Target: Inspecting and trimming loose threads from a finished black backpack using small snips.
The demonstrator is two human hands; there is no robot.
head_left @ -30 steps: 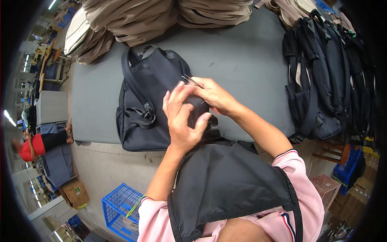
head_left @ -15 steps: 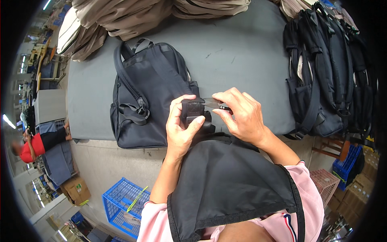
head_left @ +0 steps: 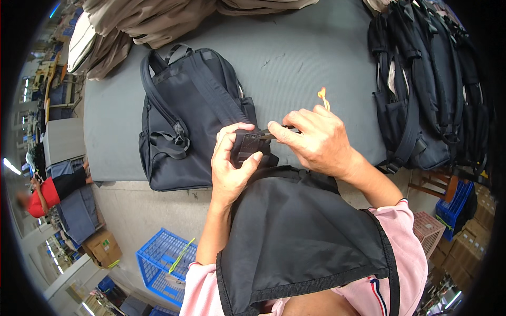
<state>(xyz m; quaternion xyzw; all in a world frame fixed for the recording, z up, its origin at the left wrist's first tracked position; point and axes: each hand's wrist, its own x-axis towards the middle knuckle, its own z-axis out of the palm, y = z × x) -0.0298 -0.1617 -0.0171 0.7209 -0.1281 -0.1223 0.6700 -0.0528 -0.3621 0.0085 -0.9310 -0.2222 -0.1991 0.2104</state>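
Note:
On the grey table [head_left: 295, 79] lies a black backpack [head_left: 195, 158], its shoulder straps facing up. My left hand [head_left: 230, 163] is closed round the folded end of a black strap [head_left: 249, 145] at the bag's right side, thumb pressed on it. My right hand [head_left: 319, 141] is closed on small thread snips [head_left: 270, 135] with a dark handle; their pointed tip meets the strap end. Just above the right hand's knuckles shows a small orange-yellow flame [head_left: 323, 97]; what it comes from is hidden by the hand. A black apron [head_left: 311, 231] covers my front.
Beige bags [head_left: 153, 18] are piled along the far edge. Several black backpacks [head_left: 421, 89] stand packed at the table's right end. A blue crate [head_left: 163, 263] is on the floor at lower left. Farther left is a person in a red top [head_left: 45, 197].
My right hand has turned, its back now more upward, and the snips' tip has moved onto the strap end. The flame has appeared above that hand. The left hand keeps its hold.

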